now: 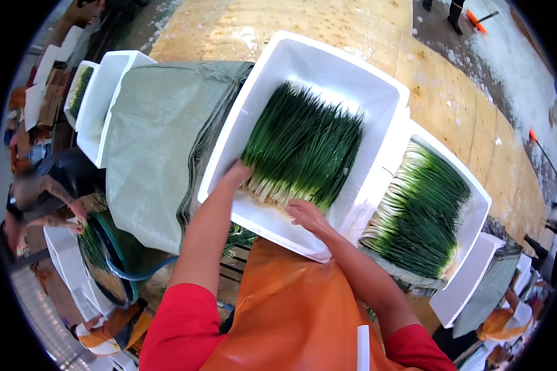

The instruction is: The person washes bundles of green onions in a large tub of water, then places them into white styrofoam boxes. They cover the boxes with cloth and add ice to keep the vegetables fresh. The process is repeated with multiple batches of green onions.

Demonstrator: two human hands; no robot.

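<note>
A white foam box (377, 86) stands tilted in front of me. Dark green scallions (306, 136) lie in it, white root ends toward me and green tops toward the far wall. My left hand (240, 172) reaches in at the left side of the scallions, by their white stems. Its fingertips are hidden among the stalks. At the root ends, right of the middle, is my right hand (306, 214), its fingers loosely bent and partly apart, touching or close to the roots. I see nothing clearly held in it.
To the right, a second foam box (484, 201) holds more scallions (427, 210). A grey-green tarp (161, 136) covers a stack on the left. Behind that, a person (56, 191) handles scallions over a dark round tub (127, 290) with a blue hose (145, 272). Wooden boards (452, 105) lie beyond.
</note>
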